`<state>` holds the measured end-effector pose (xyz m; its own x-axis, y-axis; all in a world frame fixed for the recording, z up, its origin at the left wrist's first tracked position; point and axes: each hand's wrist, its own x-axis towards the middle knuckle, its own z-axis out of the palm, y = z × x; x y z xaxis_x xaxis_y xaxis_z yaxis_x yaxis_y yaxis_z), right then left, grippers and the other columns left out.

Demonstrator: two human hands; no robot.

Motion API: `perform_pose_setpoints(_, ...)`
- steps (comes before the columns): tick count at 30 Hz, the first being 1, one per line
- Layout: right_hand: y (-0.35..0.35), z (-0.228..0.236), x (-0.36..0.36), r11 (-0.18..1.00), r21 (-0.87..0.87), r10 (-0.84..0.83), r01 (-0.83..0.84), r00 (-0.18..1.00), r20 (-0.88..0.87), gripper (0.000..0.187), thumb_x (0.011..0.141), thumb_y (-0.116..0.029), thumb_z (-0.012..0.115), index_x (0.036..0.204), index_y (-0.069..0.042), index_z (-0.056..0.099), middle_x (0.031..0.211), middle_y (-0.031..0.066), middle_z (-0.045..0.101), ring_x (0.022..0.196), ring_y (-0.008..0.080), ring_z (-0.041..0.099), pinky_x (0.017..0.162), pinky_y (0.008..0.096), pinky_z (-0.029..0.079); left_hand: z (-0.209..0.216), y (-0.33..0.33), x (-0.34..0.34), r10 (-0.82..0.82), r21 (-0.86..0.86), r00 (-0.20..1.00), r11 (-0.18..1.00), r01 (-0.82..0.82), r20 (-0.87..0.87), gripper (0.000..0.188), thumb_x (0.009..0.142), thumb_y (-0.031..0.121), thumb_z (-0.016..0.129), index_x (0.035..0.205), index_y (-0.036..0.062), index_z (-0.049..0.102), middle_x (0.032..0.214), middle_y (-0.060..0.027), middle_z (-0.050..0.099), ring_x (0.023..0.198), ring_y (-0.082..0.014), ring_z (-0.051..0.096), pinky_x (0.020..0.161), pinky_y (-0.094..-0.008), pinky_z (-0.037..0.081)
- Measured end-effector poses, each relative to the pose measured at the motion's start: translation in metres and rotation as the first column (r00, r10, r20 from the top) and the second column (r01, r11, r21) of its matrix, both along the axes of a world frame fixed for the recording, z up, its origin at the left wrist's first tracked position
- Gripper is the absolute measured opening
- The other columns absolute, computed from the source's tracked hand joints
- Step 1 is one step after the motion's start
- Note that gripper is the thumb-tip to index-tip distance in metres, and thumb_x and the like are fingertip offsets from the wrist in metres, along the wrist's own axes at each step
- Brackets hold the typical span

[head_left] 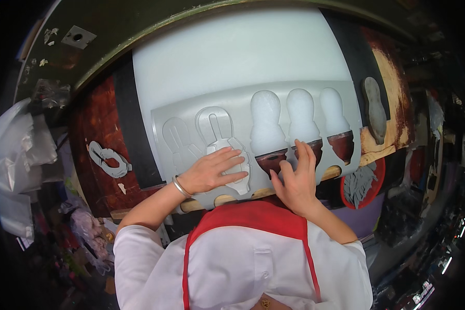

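Observation:
A grey sheet lies on a white cutting board, with three shoe-sole-shaped holes cut out of its right half. My left hand rests flat with fingers apart on a metal cutting die that sits on the sheet's left half. Beside it are the pressed outlines of an earlier cut. My right hand lies on the sheet's near edge, fingers spread across the strips between the holes. Neither hand grips anything.
A spare metal die lies on the worn red surface to the left. A grey cut sole rests on the right, above a red bowl of grey cut pieces. Plastic bags hang at far left.

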<state>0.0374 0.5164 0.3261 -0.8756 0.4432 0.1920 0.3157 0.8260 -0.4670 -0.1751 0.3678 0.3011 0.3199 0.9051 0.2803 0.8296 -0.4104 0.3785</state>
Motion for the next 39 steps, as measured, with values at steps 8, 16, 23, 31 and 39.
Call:
perform_pose_setpoints(8,0.007,-0.045,-0.035,0.058,-0.981,0.156,0.186,0.969,0.193,0.064,0.1,-0.05,0.028,0.057,-0.007,0.047,0.059,0.0006,0.048,0.064,0.0116,0.04,0.061,0.0259,0.032,-0.018,-0.015,0.001,0.014,-0.069,0.99,0.998,-0.004,0.142,0.044,0.075,0.022,0.068,0.117,0.0117,0.061,0.129,-0.0156,0.051,0.121,-0.0333,0.049,0.104,-0.0466,0.038)
perform_pose_setpoints(16,-0.007,-0.029,-0.026,0.124,-0.991,-0.138,0.057,0.99,0.04,0.037,0.094,-0.027,0.053,0.067,-0.002,0.052,0.092,0.0121,0.063,0.086,0.0203,0.06,0.072,0.0309,0.047,0.017,0.0,-0.01,0.887,-0.621,0.125,0.406,-0.67,0.445,0.019,0.091,0.019,0.055,0.087,0.0004,0.057,0.082,-0.0093,0.06,0.08,-0.0231,0.059,0.075,-0.0379,0.049)
perform_pose_setpoints(23,-0.037,0.018,-0.033,0.745,-0.657,0.089,-0.12,0.993,-0.081,0.016,0.077,-0.012,0.071,0.078,-0.002,0.059,0.099,0.0146,0.062,0.085,0.0285,0.061,0.07,0.0336,0.049,0.088,-0.033,-0.117,0.159,0.244,0.391,0.558,-0.793,0.907,0.038,0.095,0.032,0.053,0.106,-0.0046,0.056,0.101,-0.0155,0.064,0.092,-0.0277,0.064,0.082,-0.0401,0.054)
perform_pose_setpoints(31,-0.063,-0.052,-0.073,-0.36,-0.927,0.212,0.108,0.977,0.032,0.022,0.077,-0.007,0.064,0.057,-0.005,0.054,0.059,-0.0043,0.043,0.061,0.0053,0.041,0.054,0.0223,0.03,0.005,-0.093,-0.027,0.263,-0.072,0.96,0.964,-0.257,0.095,0.058,0.055,0.009,0.075,0.112,0.0157,0.066,0.123,-0.0127,0.056,0.116,-0.03,0.053,0.103,-0.0475,0.039)
perform_pose_setpoints(39,-0.06,-0.038,-0.071,-0.243,-0.968,0.18,0.063,0.983,0.019,0.011,0.078,-0.003,0.058,0.068,-0.002,0.056,0.066,-0.0014,0.052,0.066,0.0041,0.045,0.057,0.0196,0.033,-0.001,-0.09,-0.035,0.447,-0.199,0.778,0.894,-0.4,0.441,0.042,0.068,0.012,0.075,0.108,0.014,0.065,0.101,-0.0114,0.061,0.097,-0.0316,0.059,0.096,-0.0439,0.043)
